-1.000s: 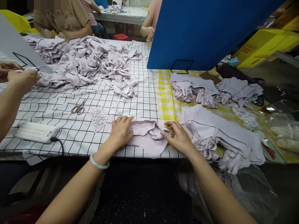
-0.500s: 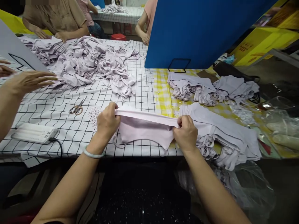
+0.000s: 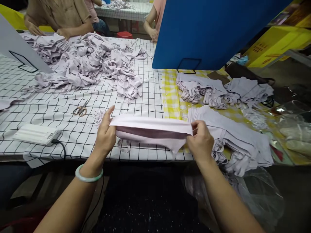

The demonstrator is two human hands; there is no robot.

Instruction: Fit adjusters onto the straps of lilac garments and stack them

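A pale lilac strappy top [image 3: 150, 124] is stretched flat between my two hands above the front edge of the table, its band side up. My left hand [image 3: 105, 134] has hold of the band's left end, thumb raised, some fingers hidden by the cloth. At the opposite end, my right hand [image 3: 200, 139] pinches the band's corner between thumb and fingers. The band gapes, showing the darker inside. A thin strap [image 3: 124, 146] dangles below the left side. Right beside my right hand lies a stack of similar tops [image 3: 233, 132] with straps hanging off the edge.
Scissors [image 3: 81, 108] and fabric scraps [image 3: 98, 116] lie left of my hands, near a white power bank [image 3: 37, 135] with a cable. A tangled garment heap [image 3: 85, 61] covers the far left. A blue board [image 3: 209, 32] stands behind another stack [image 3: 201, 84]. Other people sit across the table.
My hands have moved farther apart, drawing the band wider, and my left thumb has lifted. Another person's hands at the left have gone out of view.
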